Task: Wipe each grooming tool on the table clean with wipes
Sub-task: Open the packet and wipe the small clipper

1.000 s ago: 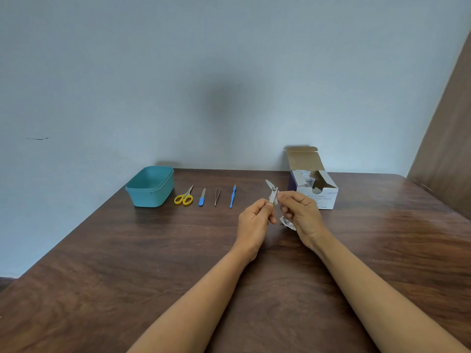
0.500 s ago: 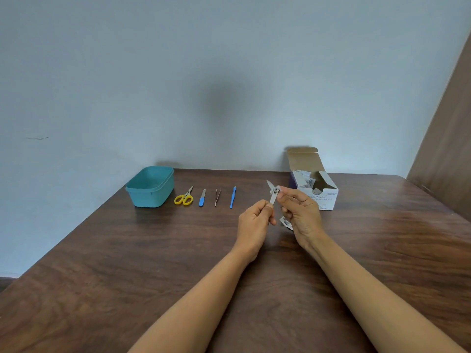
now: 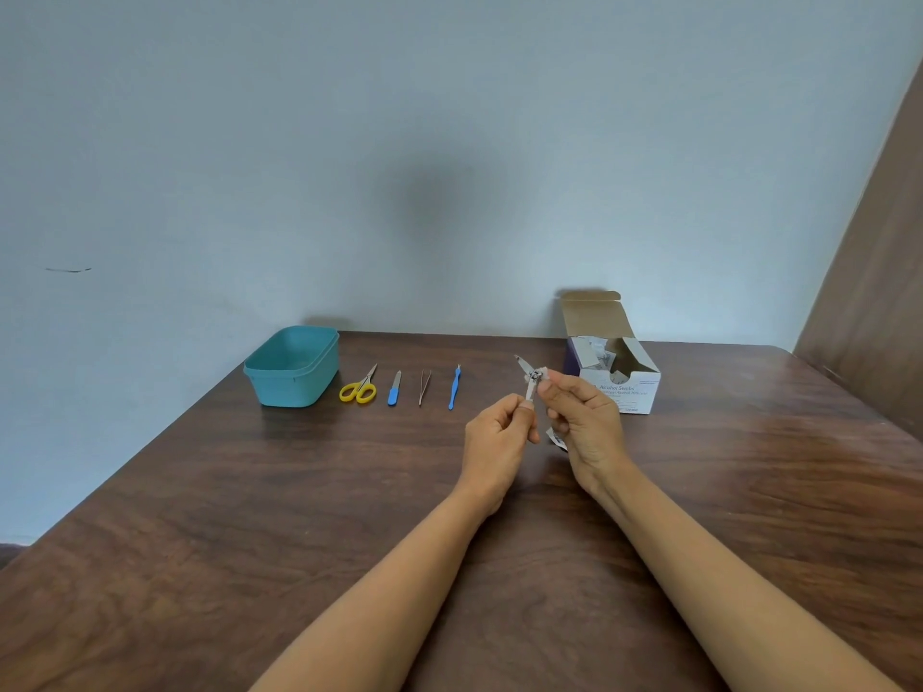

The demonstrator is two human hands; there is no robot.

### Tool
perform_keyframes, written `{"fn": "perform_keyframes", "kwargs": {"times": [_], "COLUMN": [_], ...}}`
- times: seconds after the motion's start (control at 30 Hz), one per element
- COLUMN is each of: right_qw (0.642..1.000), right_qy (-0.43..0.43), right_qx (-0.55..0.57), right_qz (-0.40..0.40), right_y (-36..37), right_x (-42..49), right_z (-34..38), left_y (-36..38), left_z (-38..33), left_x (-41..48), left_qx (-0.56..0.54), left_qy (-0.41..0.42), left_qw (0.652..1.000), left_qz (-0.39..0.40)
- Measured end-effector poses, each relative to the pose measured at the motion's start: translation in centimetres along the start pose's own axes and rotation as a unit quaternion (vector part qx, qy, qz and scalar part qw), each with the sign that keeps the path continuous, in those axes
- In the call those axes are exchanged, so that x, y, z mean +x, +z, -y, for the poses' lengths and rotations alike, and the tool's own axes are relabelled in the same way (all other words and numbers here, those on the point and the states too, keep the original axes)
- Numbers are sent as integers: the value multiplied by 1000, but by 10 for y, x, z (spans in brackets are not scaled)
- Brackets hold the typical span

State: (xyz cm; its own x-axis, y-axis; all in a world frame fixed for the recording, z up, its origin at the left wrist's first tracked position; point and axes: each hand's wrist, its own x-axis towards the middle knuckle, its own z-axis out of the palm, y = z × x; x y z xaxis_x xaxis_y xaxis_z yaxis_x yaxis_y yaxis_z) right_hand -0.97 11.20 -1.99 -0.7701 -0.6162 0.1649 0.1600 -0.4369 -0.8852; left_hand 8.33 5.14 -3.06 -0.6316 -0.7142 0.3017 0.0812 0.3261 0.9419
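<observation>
A: What are the hands doing?
B: The left hand (image 3: 499, 437) pinches the lower end of the clipper (image 3: 530, 384) between thumb and fingers and holds it up off the table (image 3: 249, 516), just left of the box (image 3: 632, 394). The clipper's lever is swung open and points up and away from the box
A: And the right?
B: The right hand (image 3: 584, 422) has its fingertips closed on a small white wipe (image 3: 543, 374), pressed to the clipper's head on the side toward the box
A: Anything beneath them?
B: A wrapper (image 3: 557, 438) lies on the table in front of the box, partly hidden by the right hand
A: The other tools?
B: In a row left of the box, well apart from it. Nearest the box is a blue tool (image 3: 453, 387), then tweezers (image 3: 424, 387), a file (image 3: 394, 389) with a blue handle, then yellow scissors (image 3: 358, 389). Farthest from the box sits a teal tub (image 3: 292, 377), just beside the scissors
A: And the box?
B: Open, flap up, sachets (image 3: 597, 354) showing inside, printed "Alcohol Swabs"
</observation>
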Motion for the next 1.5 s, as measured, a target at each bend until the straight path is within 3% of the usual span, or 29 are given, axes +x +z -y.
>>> {"fn": "perform_keyframes", "kwargs": {"times": [0.47, 0.67, 1.17, 1.5], "right_qw": [979, 998, 993, 987], "right_qy": [-95, -21, -22, -35], "right_qx": [-157, -44, -118, -155], "right_qz": [92, 31, 8, -31], "right_y": [-7, -2, 3, 6], "right_x": [-3, -3, -4, -4], "right_z": [4, 6, 4, 0], "left_y": [-1, -1, 0, 1], "left_z": [-2, -1, -2, 6], "left_x": [1, 1, -1, 0], "left_qx": [-50, -61, -32, 62], "left_qy": [-29, -29, -13, 25], "left_qw": [997, 996, 998, 996], "left_qz": [-52, -57, -54, -60]}}
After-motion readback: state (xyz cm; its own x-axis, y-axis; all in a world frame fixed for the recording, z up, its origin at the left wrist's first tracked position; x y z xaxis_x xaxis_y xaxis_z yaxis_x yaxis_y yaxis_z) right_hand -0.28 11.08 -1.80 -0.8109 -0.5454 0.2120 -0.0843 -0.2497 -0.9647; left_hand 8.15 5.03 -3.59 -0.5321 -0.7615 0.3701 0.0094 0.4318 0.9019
